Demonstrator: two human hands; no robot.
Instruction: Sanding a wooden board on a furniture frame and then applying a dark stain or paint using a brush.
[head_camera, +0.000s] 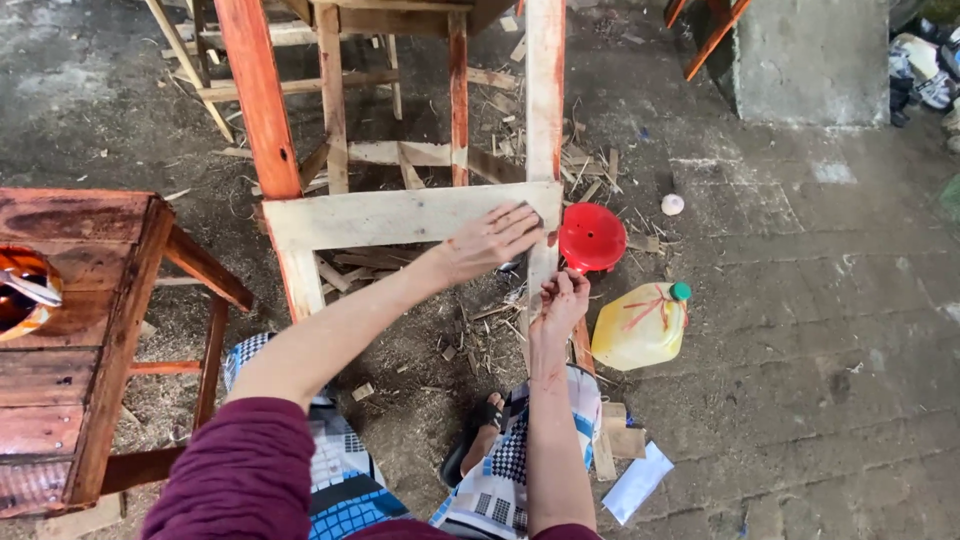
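A wooden frame stands in front of me, with orange-stained legs and a pale crossbar (390, 215). My left hand (490, 242) lies flat on the right end of that crossbar, fingers spread over something dark that I cannot make out. My right hand (563, 300) is lower, at the pale upright leg (545, 110), fingers curled closed by the leg; whether they hold anything is hidden. Both hands carry reddish stain. A red round lid (592, 237) lies on the ground just right of the hands.
A yellow plastic jug (640, 325) with a green cap lies on the concrete at right. A red-stained wooden table (75, 330) with an orange bowl (22, 292) stands at left. Wood scraps and shavings litter the ground under the frame. A concrete pillar (810, 60) rises at back right.
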